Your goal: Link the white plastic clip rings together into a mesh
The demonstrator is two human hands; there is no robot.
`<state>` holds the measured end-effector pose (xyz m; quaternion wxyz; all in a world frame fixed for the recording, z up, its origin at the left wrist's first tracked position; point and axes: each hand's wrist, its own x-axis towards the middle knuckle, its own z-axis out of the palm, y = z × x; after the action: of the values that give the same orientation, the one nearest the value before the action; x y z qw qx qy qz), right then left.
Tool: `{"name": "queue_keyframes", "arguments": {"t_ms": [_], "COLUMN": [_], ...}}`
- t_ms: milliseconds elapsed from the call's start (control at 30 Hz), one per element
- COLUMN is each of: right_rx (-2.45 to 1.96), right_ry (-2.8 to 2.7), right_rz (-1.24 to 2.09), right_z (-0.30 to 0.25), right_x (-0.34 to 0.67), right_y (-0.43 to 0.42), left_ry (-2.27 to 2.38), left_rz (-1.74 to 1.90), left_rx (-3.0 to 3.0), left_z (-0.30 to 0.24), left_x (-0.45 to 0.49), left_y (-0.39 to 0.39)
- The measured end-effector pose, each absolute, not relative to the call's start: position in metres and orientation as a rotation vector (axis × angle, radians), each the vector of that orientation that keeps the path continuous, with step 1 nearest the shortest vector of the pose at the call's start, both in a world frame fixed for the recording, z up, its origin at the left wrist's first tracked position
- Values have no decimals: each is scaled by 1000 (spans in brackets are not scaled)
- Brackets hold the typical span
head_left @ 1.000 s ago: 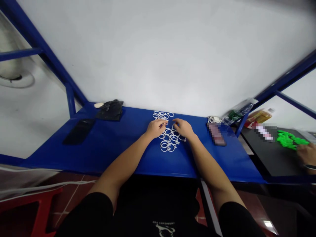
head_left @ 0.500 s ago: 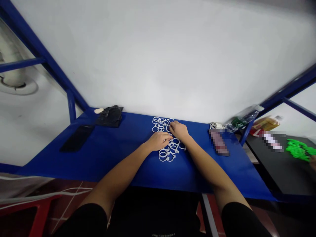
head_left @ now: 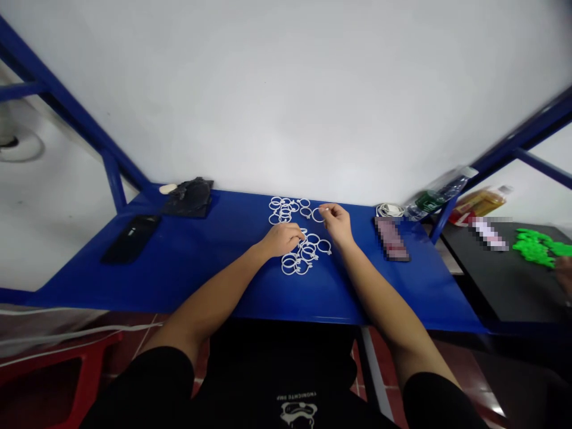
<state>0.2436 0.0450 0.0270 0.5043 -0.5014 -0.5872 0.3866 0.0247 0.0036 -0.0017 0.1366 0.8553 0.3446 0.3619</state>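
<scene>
Two loose groups of white plastic rings, which look like curtain rings with small tabs, lie on the blue table (head_left: pixel 214 280). My right hand (head_left: pixel 338 223) pinches one white curtain ring (head_left: pixel 317 215) between thumb and fingertips, to the right of the back group (head_left: pixel 280 210). Over the left edge of the front group (head_left: pixel 308 252), my left hand (head_left: pixel 282 239) has its fingers curled together, the tips beside a ring. Whatever it grips, if anything, is hidden by the fingers.
On the left lie a dark phone (head_left: pixel 131 239) and a crumpled black bag (head_left: pixel 190 196). A blurred-out phone (head_left: pixel 392 239), a white cable (head_left: pixel 389 210) and a plastic bottle (head_left: pixel 440 193) are on the right. Beyond, a co-worker's hand (head_left: pixel 565 277) is near green pieces (head_left: pixel 536 247) on a dark table.
My right hand has moved right, away from my left hand, and now shows a ring in its fingertips. My left hand has shifted slightly left from the front rings. The view has tilted a little.
</scene>
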Motion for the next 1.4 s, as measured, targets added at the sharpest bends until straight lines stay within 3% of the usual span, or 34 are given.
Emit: {"name": "queue_keyframes", "arguments": {"t_ms": [333,600,767,1000,1200,1400], "right_rx": [-1158,-1222,-1142,-1124,-1130,-1107], "right_ry": [-1170,-1376,-1465,-1669,-1791,-1972], "right_rz": [1033,892,883,804,652,582], "right_z": [14,7,-1,-5,1,4], "right_x": [256,258,259,263,264,261], "right_y": [39,40,41,44,40,28], "left_ry": [1197,1204,1495,2022,2115,2082], "left_rz": [1034,1143,1281,977,725,721], "left_rx": [2344,2281,2234,1922,1889,1950], "left_z": [0,0,-1,-5,-7,-11], "left_x": [22,23,12,-16,-21,-23], "left_y": [-2,-1,12,31,40,41]}}
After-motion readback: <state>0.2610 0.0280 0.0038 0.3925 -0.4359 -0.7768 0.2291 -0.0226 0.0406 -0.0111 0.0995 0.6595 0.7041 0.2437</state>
